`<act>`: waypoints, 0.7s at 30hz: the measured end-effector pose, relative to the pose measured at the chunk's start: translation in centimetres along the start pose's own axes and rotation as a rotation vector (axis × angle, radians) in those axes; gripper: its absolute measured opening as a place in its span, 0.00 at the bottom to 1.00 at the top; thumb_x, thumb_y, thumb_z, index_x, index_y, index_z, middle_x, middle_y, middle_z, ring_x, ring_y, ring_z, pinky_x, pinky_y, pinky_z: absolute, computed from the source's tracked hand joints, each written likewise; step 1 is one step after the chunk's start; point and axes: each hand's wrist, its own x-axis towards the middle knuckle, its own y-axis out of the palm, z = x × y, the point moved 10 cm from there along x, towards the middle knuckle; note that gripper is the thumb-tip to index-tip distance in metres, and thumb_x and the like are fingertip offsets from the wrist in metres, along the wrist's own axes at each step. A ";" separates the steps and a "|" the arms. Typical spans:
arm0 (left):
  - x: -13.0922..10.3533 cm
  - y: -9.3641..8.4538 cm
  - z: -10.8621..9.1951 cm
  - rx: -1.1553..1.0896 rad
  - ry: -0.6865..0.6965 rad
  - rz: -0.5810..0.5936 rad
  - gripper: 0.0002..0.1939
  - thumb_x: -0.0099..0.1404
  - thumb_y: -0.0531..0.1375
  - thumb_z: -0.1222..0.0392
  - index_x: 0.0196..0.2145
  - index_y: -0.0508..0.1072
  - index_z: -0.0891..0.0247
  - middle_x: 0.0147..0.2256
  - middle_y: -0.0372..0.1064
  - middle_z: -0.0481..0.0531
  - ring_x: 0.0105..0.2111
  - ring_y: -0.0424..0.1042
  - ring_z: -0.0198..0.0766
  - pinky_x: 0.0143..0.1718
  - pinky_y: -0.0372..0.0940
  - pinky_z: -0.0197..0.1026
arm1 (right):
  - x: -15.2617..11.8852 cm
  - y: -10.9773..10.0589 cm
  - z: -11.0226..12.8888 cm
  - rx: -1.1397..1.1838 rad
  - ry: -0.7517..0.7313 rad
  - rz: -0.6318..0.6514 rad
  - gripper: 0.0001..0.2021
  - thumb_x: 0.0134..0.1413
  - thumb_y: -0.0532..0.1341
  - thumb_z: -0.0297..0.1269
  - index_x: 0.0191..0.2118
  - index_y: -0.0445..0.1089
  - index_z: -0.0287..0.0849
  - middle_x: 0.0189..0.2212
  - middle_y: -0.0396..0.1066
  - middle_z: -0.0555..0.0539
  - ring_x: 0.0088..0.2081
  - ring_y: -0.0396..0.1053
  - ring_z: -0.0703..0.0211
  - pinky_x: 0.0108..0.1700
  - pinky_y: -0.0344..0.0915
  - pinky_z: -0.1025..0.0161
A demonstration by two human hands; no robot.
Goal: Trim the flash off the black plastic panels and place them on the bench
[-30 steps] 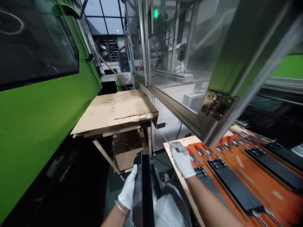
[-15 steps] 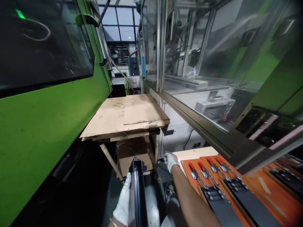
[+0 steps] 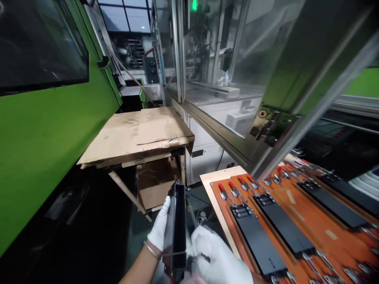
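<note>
Drawn back from the worktop (image 3: 208,187) edge, the gloved right hand (image 3: 217,252) is gripping a thin rod (image 3: 174,253) across the long black part (image 3: 179,221), which the left hand (image 3: 161,228) is holding in a closed grip. Rightward, black panels (image 3: 260,242) are lying on an orange board (image 3: 310,215), while a cardboard-covered stand (image 3: 142,128) is standing ahead.

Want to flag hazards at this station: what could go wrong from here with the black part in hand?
Slip: the thin tool in the right hand crosses the black part; it could scratch it or catch the left hand.
Drop: only the left hand clearly grips the part, beside the orange board, so it might twist loose.
</note>
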 end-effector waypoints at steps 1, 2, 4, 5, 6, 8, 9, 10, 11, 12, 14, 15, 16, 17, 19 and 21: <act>-0.1 0.2 0.5 0.013 -0.008 0.006 0.22 0.61 0.59 0.43 0.26 0.74 0.67 0.15 0.70 0.50 0.14 0.68 0.37 0.18 0.64 0.37 | 0.3 -0.4 -0.2 0.006 -0.005 -0.010 0.08 0.47 0.56 0.26 0.27 0.68 0.47 0.25 0.66 0.52 0.31 0.66 0.60 0.39 0.63 0.65; -0.3 0.4 1.0 0.028 -0.021 0.023 0.22 0.61 0.60 0.42 0.28 0.75 0.68 0.16 0.71 0.51 0.15 0.70 0.38 0.20 0.65 0.38 | 1.0 -1.2 -0.4 0.012 -0.023 -0.036 0.08 0.48 0.55 0.26 0.27 0.67 0.46 0.26 0.65 0.52 0.30 0.66 0.61 0.37 0.63 0.66; -0.4 0.8 2.1 0.050 -0.048 0.085 0.22 0.60 0.60 0.43 0.34 0.76 0.68 0.19 0.73 0.52 0.19 0.73 0.40 0.26 0.68 0.40 | 2.9 -3.7 -0.7 0.017 -0.074 -0.157 0.08 0.49 0.53 0.26 0.26 0.65 0.44 0.28 0.64 0.51 0.31 0.64 0.61 0.36 0.62 0.65; -0.4 1.0 2.6 0.055 -0.056 0.116 0.22 0.61 0.60 0.43 0.35 0.76 0.68 0.20 0.74 0.52 0.20 0.73 0.40 0.28 0.69 0.40 | 3.9 -5.4 -0.8 0.017 -0.102 -0.255 0.08 0.49 0.53 0.26 0.26 0.65 0.43 0.27 0.63 0.50 0.31 0.64 0.61 0.37 0.62 0.64; -0.4 1.1 3.0 0.057 -0.061 0.141 0.22 0.61 0.60 0.44 0.36 0.76 0.68 0.21 0.74 0.51 0.20 0.73 0.40 0.28 0.69 0.40 | 4.7 -7.0 -1.1 0.013 -0.107 -0.354 0.08 0.50 0.53 0.27 0.24 0.64 0.43 0.26 0.62 0.50 0.31 0.63 0.60 0.38 0.62 0.63; -0.2 1.2 3.3 0.051 -0.050 0.175 0.22 0.62 0.59 0.43 0.36 0.75 0.68 0.19 0.72 0.50 0.18 0.72 0.38 0.27 0.68 0.39 | 5.6 -9.5 -1.7 0.025 -0.085 -0.513 0.08 0.51 0.53 0.28 0.24 0.64 0.43 0.25 0.61 0.51 0.31 0.62 0.59 0.40 0.62 0.62; 0.0 1.1 3.2 0.045 -0.044 0.187 0.22 0.62 0.58 0.42 0.36 0.75 0.68 0.18 0.71 0.49 0.17 0.71 0.37 0.27 0.68 0.39 | 5.5 -10.1 -1.8 0.036 -0.071 -0.553 0.08 0.52 0.53 0.29 0.25 0.64 0.43 0.25 0.61 0.51 0.31 0.63 0.59 0.40 0.62 0.62; 0.1 1.1 3.1 0.041 -0.035 0.197 0.23 0.62 0.58 0.42 0.36 0.75 0.67 0.17 0.70 0.48 0.16 0.70 0.37 0.26 0.67 0.38 | 5.2 -10.1 -1.5 0.045 -0.075 -0.547 0.08 0.53 0.53 0.28 0.26 0.65 0.43 0.25 0.62 0.51 0.31 0.63 0.60 0.39 0.62 0.62; 0.3 1.1 2.7 0.037 -0.022 0.205 0.22 0.63 0.58 0.42 0.36 0.74 0.67 0.17 0.69 0.47 0.16 0.69 0.36 0.26 0.67 0.38 | 4.6 -9.4 -1.1 0.048 -0.088 -0.495 0.08 0.52 0.53 0.27 0.26 0.66 0.43 0.26 0.63 0.51 0.32 0.64 0.60 0.39 0.63 0.63; 0.4 1.1 2.4 0.033 -0.010 0.213 0.22 0.63 0.57 0.42 0.36 0.74 0.67 0.17 0.68 0.47 0.15 0.69 0.36 0.25 0.67 0.38 | 3.8 -8.2 -0.5 0.048 -0.097 -0.413 0.09 0.52 0.53 0.26 0.26 0.66 0.43 0.27 0.64 0.51 0.32 0.64 0.61 0.39 0.63 0.64; 0.5 1.2 1.9 0.019 0.008 0.229 0.21 0.64 0.57 0.43 0.36 0.74 0.66 0.17 0.68 0.46 0.14 0.68 0.35 0.23 0.66 0.37 | 1.6 -5.0 0.5 0.032 -0.107 -0.203 0.10 0.49 0.52 0.23 0.26 0.67 0.43 0.28 0.66 0.51 0.32 0.66 0.63 0.38 0.63 0.66; 0.5 1.3 1.7 0.016 0.015 0.235 0.20 0.64 0.57 0.44 0.37 0.74 0.66 0.17 0.68 0.46 0.14 0.67 0.35 0.23 0.66 0.37 | 0.4 -3.6 0.8 0.012 -0.103 -0.121 0.11 0.47 0.53 0.22 0.28 0.69 0.44 0.29 0.67 0.52 0.33 0.66 0.63 0.38 0.62 0.67; 0.4 1.4 1.7 0.018 0.021 0.236 0.20 0.63 0.58 0.44 0.37 0.74 0.66 0.17 0.69 0.46 0.14 0.67 0.35 0.23 0.66 0.37 | -0.5 -2.5 1.0 -0.014 -0.100 -0.061 0.12 0.46 0.53 0.21 0.29 0.69 0.44 0.30 0.68 0.52 0.33 0.67 0.63 0.38 0.62 0.67; 0.3 1.5 1.8 0.026 0.027 0.232 0.21 0.63 0.58 0.44 0.38 0.74 0.66 0.18 0.70 0.46 0.14 0.68 0.35 0.24 0.66 0.37 | -1.1 -2.0 0.9 -0.043 -0.094 -0.034 0.12 0.46 0.53 0.22 0.29 0.70 0.45 0.30 0.68 0.52 0.33 0.67 0.63 0.37 0.62 0.67; 0.1 1.7 2.2 0.058 0.039 0.212 0.21 0.63 0.59 0.45 0.41 0.74 0.67 0.20 0.72 0.48 0.17 0.70 0.37 0.27 0.67 0.38 | -0.8 -2.4 0.7 -0.080 -0.108 -0.049 0.11 0.47 0.53 0.23 0.28 0.69 0.44 0.29 0.66 0.52 0.32 0.66 0.63 0.36 0.62 0.67; -0.1 2.0 3.0 0.096 0.024 0.208 0.21 0.63 0.60 0.46 0.43 0.74 0.67 0.23 0.75 0.51 0.21 0.74 0.40 0.32 0.68 0.40 | 0.8 -4.6 0.3 -0.065 -0.145 -0.150 0.10 0.50 0.52 0.24 0.25 0.67 0.43 0.28 0.64 0.51 0.32 0.65 0.62 0.36 0.62 0.66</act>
